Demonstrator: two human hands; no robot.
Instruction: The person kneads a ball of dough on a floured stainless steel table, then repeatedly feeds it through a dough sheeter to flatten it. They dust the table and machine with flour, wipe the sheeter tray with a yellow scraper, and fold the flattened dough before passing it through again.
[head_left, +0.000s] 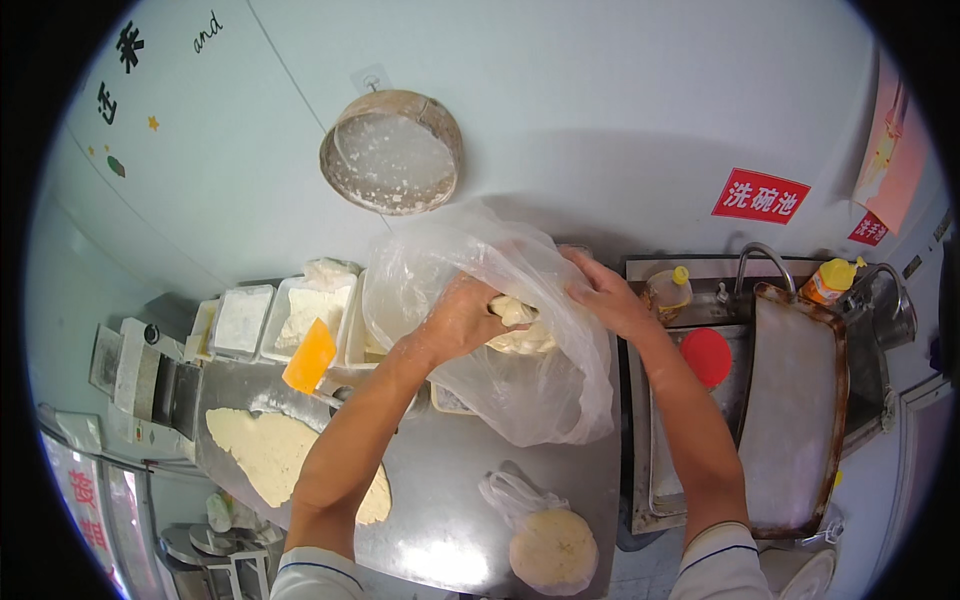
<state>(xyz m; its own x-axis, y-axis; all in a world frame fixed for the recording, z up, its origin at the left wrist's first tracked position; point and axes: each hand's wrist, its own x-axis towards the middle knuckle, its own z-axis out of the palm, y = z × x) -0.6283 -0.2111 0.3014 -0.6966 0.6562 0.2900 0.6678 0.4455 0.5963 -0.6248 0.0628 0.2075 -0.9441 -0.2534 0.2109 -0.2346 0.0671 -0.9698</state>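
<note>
A large clear plastic bag (525, 405) with dough (525, 341) inside stands open before me at the back of the steel worktable. My left hand (465, 315) reaches into its mouth, its fingers closed on a lump of the dough. With my right hand (604, 289) I grip the bag's right edge; some of its fingers are behind the film. A flattened sheet of dough (262, 454) lies on the table at the left, partly hidden by my left forearm. Near the front edge rests a tied plastic bag holding a round ball of dough (553, 547).
Tubs of flour (311, 307) line the wall, with an orange scraper (310, 356) in front of them. A sieve (394, 154) hangs on the wall. At the right are sinks with faucets (765, 259), a large metal tray (795, 405), a red round lid (705, 357) and yellow-capped bottles (667, 292).
</note>
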